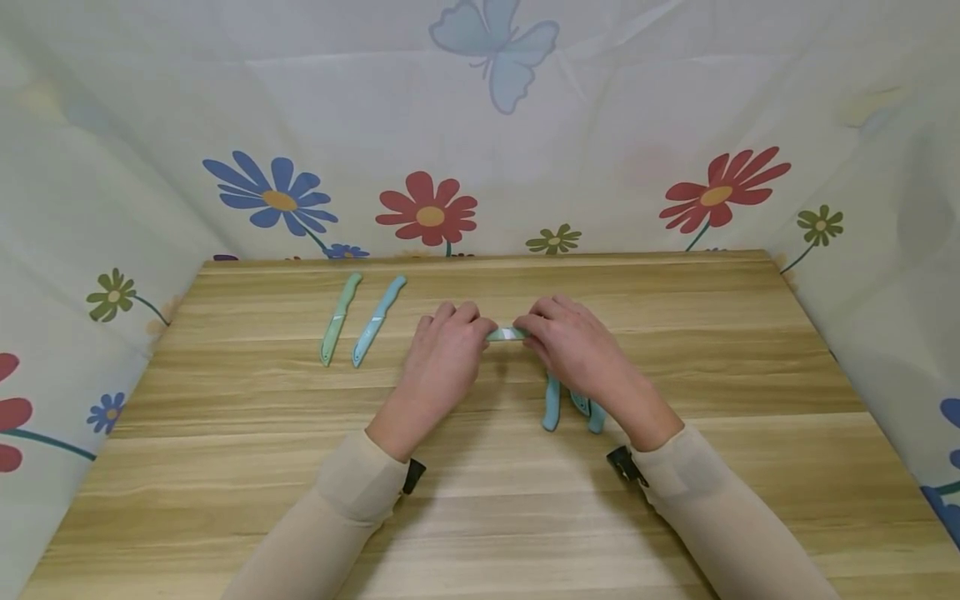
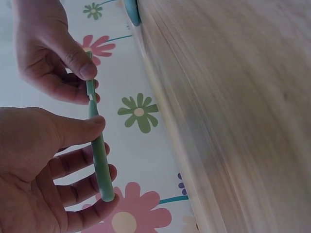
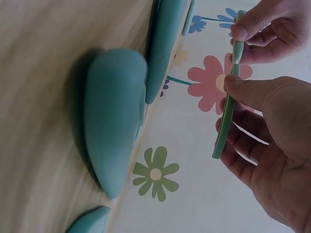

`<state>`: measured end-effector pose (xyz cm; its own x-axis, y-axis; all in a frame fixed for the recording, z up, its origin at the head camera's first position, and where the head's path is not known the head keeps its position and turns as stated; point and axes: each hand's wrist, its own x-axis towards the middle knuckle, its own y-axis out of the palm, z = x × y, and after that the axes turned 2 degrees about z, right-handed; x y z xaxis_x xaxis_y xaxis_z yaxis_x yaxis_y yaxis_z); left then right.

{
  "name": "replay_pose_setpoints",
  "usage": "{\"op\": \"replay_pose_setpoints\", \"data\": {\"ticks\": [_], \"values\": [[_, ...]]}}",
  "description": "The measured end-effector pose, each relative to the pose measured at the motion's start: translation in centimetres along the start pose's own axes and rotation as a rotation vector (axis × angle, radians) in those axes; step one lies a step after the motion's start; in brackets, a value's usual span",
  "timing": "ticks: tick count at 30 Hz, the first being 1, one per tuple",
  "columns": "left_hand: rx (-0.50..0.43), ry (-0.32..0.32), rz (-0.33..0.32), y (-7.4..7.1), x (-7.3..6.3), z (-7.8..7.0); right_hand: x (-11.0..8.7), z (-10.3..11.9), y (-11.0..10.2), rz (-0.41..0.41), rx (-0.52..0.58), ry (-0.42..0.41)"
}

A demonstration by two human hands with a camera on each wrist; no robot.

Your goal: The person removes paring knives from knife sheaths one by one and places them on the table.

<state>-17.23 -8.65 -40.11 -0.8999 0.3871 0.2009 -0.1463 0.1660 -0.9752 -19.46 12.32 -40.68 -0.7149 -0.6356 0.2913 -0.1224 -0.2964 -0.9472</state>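
Above the middle of the table, both hands hold a light green paring knife (image 1: 507, 334) level between them. My left hand (image 1: 447, 350) pinches its rounded green handle (image 2: 101, 167) between thumb and fingers. The green blade cover (image 3: 224, 126) is pinched by my right hand (image 1: 581, 346). A short pale stretch shows between the two hands; how far the cover sits over the blade is hard to tell. Beneath the right hand lie a blue handle (image 1: 552, 404) and another blue handle (image 1: 597, 418) beside a blue cover tip (image 1: 580, 402), partly hidden by that hand.
On the table's left side, a green covered knife (image 1: 341, 319) and a blue covered knife (image 1: 379, 322) lie side by side, slanted. The wooden table (image 1: 480, 533) meets a flower-printed curtain (image 1: 600, 150) at its back and sides.
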Motion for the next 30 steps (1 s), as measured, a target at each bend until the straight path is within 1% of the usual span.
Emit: {"op": "replay_pose_setpoints", "data": {"ticks": [6, 12, 19, 30], "values": [[-0.002, -0.013, 0.012, -0.07, -0.01, 0.03, -0.07, -0.02, -0.11, 0.001, 0.011, 0.002], [-0.007, -0.006, 0.009, -0.12, 0.03, 0.11, -0.1, -0.11, -0.21, 0.009, 0.015, 0.012], [-0.01, -0.015, 0.016, -0.09, 0.02, 0.38, -0.07, -0.14, -0.24, 0.014, 0.009, 0.018], [-0.012, -0.016, 0.006, -0.06, -0.13, 0.49, -0.04, -0.03, -0.42, 0.007, 0.016, 0.022]]}}
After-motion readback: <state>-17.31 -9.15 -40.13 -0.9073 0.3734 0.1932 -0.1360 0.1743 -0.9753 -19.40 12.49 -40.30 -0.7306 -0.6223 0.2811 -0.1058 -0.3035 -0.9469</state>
